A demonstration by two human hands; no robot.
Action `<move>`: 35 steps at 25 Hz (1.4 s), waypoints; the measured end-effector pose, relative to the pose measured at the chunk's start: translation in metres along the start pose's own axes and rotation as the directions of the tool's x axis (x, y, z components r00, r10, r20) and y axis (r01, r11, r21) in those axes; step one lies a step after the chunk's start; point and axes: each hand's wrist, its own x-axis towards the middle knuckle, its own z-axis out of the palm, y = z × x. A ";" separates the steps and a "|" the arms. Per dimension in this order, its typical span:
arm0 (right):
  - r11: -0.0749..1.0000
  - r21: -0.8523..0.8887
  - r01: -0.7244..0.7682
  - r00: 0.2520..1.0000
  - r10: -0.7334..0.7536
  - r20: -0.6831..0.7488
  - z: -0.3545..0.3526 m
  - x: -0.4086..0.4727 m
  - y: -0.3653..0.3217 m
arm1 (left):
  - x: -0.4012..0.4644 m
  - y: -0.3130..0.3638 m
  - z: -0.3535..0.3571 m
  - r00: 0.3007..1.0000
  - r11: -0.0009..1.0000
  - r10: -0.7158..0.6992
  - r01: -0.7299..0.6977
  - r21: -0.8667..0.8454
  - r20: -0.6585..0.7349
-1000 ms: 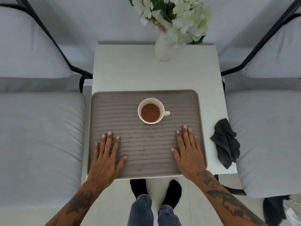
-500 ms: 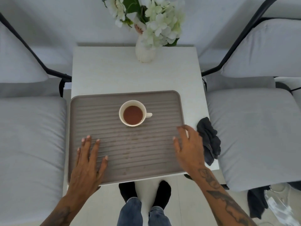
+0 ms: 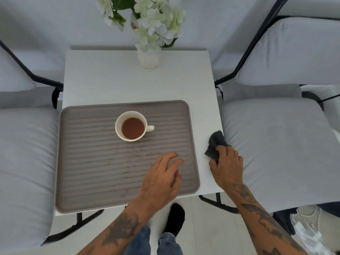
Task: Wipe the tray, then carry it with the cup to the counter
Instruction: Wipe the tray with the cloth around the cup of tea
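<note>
Your right hand [image 3: 227,167] has left the tray [image 3: 103,162] and gone right to the cloth [image 3: 215,144] at the right edge of the surface [image 3: 128,83]. Its fingers [image 3: 223,151] are curled onto the cloth, looks like a grip, lift not yet visible. Left hand [image 3: 161,179] has shifted from the tray's left side to its near-right part, fingers spread and loose, holding nothing; can't tell if it's pressing or hovering.

Means: wipe hasn't started, you're just fetching the cloth. Tray sits on the near-left of the surface, overhanging the near edge. Cup [image 3: 131,126], with brown liquid, stands upright on its far-middle, so wipe around it.

Hidden: most of the cloth under your hand. Counter not in view. Faint marks on the ribs, hard to read.
</note>
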 end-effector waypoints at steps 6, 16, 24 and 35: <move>0.805 0.591 -0.051 0.992 0.109 -0.062 -0.043 -0.021 0.021 | 0.035 0.021 0.005 0.977 0.971 -0.189 0.201 -0.132 0.098; -0.043 0.918 -0.395 0.919 -0.025 0.395 -0.129 -0.083 0.021 | 0.052 0.056 -0.035 0.881 0.724 -0.068 0.366 -0.585 0.467; 0.267 0.901 -0.342 0.879 -0.247 0.407 -0.101 -0.097 -0.035 | -0.046 0.034 -0.073 0.839 0.401 -0.416 0.516 -0.757 0.351; 0.902 0.346 0.259 0.966 -0.248 -0.075 -0.002 -0.035 -0.104 | -0.082 -0.079 -0.055 0.797 0.799 -0.580 0.597 0.072 -0.168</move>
